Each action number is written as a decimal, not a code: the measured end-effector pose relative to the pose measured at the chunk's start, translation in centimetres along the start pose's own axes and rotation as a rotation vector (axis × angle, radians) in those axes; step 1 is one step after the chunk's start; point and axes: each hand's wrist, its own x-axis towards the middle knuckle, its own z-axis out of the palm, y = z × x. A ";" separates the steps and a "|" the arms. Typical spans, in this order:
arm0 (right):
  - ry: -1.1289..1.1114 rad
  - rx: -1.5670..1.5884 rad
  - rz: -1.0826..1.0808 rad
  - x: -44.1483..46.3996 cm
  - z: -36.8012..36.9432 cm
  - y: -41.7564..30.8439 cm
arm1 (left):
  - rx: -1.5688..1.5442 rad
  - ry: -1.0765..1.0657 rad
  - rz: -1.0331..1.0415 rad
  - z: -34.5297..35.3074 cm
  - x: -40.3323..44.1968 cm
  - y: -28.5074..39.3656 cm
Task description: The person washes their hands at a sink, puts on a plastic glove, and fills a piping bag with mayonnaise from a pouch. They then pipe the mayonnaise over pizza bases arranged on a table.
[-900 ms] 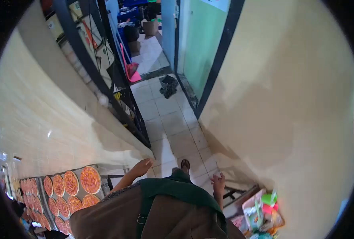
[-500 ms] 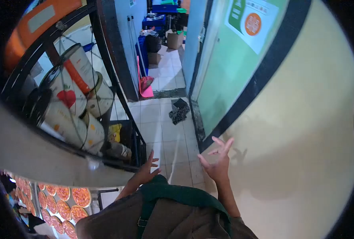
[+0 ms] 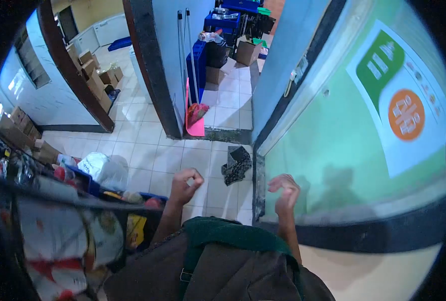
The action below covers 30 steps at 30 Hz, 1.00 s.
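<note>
My left hand [image 3: 185,185] is raised over the tiled floor, its fingers curled together; anything inside the curl is hidden. To the right, my right hand [image 3: 284,193] hovers in front of the green door [image 3: 333,125], fingers bent forward and thumb side turned away, touching nothing visible. Between and beyond the hands, a dark crumpled cloth [image 3: 236,165] lies on the floor by the doorway. A pink dustpan [image 3: 195,126] stands against the door post with a red item [image 3: 198,113] on it.
Cardboard boxes [image 3: 93,75] stand in the room at the left. A white bag [image 3: 102,170] and a blue crate [image 3: 85,178] are near the rack of cans [image 3: 57,236] at lower left. Another box [image 3: 248,51] is through the doorway. A poster [image 3: 401,100] hangs on the door.
The view has moved forward toward the doorway; the pizzas have left it and the left room has appeared. Both hands have risen, and the left fingers have curled in.
</note>
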 end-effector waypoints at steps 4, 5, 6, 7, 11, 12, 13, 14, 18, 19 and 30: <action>0.048 -0.113 0.188 6.2 -2.4 8.0 | -0.141 0.067 -0.074 -1.1 9.7 -4.5; 0.070 -0.113 0.237 6.8 -3.2 11.3 | -0.136 0.080 -0.081 -1.2 11.8 -6.1; 0.091 -0.113 0.285 7.8 -3.5 14.3 | -0.132 0.093 -0.086 -1.1 13.9 -7.8; 0.101 -0.062 0.297 9.3 -3.2 16.5 | -0.097 0.105 -0.104 -1.1 16.0 -9.3; 0.066 0.001 0.381 17.8 -2.2 26.1 | -0.047 0.163 -0.306 0.0 25.0 -15.5; 0.057 -0.004 0.398 20.7 -1.2 28.3 | -0.057 0.200 -0.346 0.4 28.0 -16.1; 0.064 0.072 0.428 24.1 -0.2 30.2 | -0.064 0.236 -0.392 0.6 30.9 -16.5; 0.049 0.073 0.352 27.3 0.7 31.9 | -0.069 0.271 -0.452 0.6 32.9 -16.7; -0.147 -0.076 0.460 43.0 7.0 36.4 | 0.110 0.238 -0.352 1.5 45.2 -18.3; -0.237 -0.100 0.461 46.4 8.6 37.3 | 0.163 0.099 -0.302 0.7 47.2 -19.8; -0.801 -0.152 0.195 67.5 24.8 59.5 | 0.402 -0.170 -0.615 -3.2 62.6 -47.8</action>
